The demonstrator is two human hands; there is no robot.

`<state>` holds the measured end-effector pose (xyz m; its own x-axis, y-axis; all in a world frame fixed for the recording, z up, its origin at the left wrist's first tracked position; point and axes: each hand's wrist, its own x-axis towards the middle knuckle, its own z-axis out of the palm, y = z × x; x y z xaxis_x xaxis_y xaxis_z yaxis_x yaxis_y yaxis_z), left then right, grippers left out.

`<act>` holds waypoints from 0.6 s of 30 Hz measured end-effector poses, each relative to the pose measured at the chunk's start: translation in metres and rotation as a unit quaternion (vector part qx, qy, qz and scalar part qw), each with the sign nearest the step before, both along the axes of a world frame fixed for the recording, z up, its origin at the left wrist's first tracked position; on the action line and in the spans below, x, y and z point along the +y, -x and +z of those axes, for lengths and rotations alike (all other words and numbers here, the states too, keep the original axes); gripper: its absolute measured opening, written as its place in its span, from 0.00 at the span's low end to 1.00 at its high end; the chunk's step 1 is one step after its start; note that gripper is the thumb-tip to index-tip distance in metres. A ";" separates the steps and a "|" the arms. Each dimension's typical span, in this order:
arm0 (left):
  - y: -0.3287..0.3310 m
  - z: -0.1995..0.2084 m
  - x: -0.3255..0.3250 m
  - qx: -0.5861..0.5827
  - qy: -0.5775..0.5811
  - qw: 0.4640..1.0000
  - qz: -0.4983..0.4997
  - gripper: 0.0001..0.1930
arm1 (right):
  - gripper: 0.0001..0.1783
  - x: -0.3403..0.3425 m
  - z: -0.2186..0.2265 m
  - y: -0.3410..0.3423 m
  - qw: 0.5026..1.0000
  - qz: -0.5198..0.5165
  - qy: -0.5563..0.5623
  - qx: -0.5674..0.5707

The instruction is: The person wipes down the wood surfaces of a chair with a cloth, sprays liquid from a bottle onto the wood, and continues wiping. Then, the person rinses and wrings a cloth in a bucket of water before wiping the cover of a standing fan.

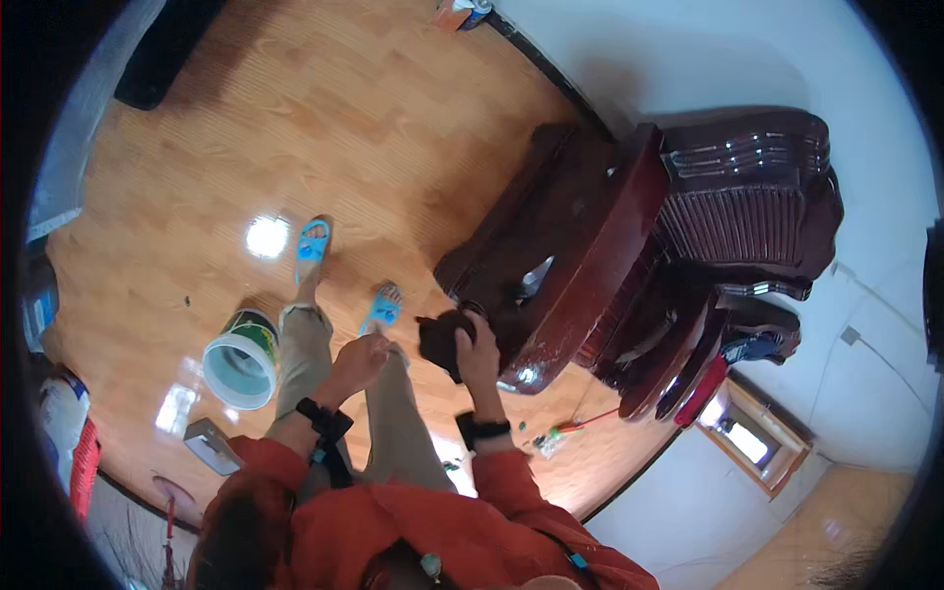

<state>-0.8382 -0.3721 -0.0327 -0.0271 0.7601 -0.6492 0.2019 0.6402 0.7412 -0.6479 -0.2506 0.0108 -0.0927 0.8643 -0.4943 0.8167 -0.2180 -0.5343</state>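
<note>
My right hand point(477, 352) is closed over a dark brown, lumpy thing point(444, 344) beside the near end of the dark red-brown wooden table point(600, 261). Its exact kind cannot be made out. My left hand point(362, 366) is in front of my legs with its fingers curled together; anything inside them is hidden. A small pale, pointed item point(535, 277) lies on the table's dark surface.
A bucket point(239, 366) with a green band stands left of my legs, near a grey box point(212, 444). Dark wooden seats point(733, 226) line the right wall. A red-handled tool point(580, 425) and small bits lie on the wood floor point(324, 128).
</note>
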 end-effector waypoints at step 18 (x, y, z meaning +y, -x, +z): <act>-0.041 -0.182 -0.044 -0.123 0.065 0.984 0.111 0.11 | 0.16 0.206 -0.297 -0.025 0.750 0.284 -0.062 -0.595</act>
